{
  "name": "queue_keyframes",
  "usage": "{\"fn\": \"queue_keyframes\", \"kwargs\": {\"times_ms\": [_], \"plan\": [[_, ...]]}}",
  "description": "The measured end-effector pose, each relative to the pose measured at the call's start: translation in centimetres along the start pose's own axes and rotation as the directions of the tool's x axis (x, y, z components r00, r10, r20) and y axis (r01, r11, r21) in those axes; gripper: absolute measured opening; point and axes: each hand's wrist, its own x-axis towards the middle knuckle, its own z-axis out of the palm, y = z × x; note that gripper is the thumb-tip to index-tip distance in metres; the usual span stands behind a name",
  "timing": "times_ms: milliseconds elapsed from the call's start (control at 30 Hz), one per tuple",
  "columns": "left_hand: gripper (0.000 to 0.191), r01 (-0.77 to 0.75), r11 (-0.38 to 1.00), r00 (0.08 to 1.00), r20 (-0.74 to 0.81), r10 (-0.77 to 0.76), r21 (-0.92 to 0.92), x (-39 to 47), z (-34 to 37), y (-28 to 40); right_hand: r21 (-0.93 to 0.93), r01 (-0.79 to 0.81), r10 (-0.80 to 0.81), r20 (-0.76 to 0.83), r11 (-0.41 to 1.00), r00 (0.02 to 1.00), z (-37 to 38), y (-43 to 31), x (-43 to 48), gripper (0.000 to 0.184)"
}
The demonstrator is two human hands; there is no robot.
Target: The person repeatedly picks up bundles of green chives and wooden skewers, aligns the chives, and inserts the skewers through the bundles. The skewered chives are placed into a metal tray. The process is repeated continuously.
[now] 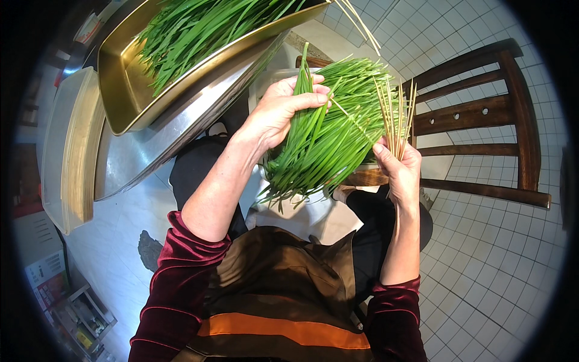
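Note:
My left hand pinches a few flat green garlic chive leaves, folded into a point above the fingers, together with the tip of a thin bamboo skewer. My right hand is closed around a bundle of thin bamboo skewers that fan upward. The skewer at my left fingertips slants down towards my right fingers; whether they touch its lower end is unclear. Between and beneath my hands lies a large heap of garlic chives over a pale container, which it mostly hides.
A gold-coloured metal tray with more garlic chives stands on a metal table at upper left. Beside it a translucent plastic box holds many skewers. Loose skewers jut out at the top. A wooden chair stands at right.

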Motion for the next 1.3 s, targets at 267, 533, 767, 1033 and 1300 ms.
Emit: {"fn": "queue_keyframes", "kwargs": {"times_ms": [267, 533, 767, 1033, 1300], "plan": [[0.045, 0.044, 0.998, 0.999, 0.006, -0.045, 0.045, -0.6, 0.3, 0.5, 0.028, 0.000, 0.000, 0.013, 1.000, 1.000, 0.1, 0.2, 0.0, 0.012], [0.059, 0.065, 0.950, 0.991, 0.089, -0.096, 0.306, -0.7, 0.5, 0.2, 0.053, -0.029, 0.023, 0.097, 0.998, 0.995, 0.4, -0.3, -0.2, 0.009], [0.065, 0.017, 0.964, 0.993, 0.109, -0.047, 0.264, -0.4, 0.8, -0.3, 0.032, -0.010, 0.007, 0.095, 0.999, 0.995, 0.2, 0.2, 0.3, 0.012], [0.053, -0.024, 0.973, 0.997, 0.078, 0.006, 0.230, -0.4, 1.2, -0.7, -0.035, 0.088, -0.083, 0.119, 0.996, 0.989, 0.8, -0.3, -0.2, 0.015], [0.047, -0.055, 0.935, 0.993, 0.121, 0.013, 0.350, -0.6, 1.1, -0.1, -0.072, 0.072, -0.069, 0.039, 0.995, 0.997, 1.5, 0.1, -0.3, 0.012]]}}
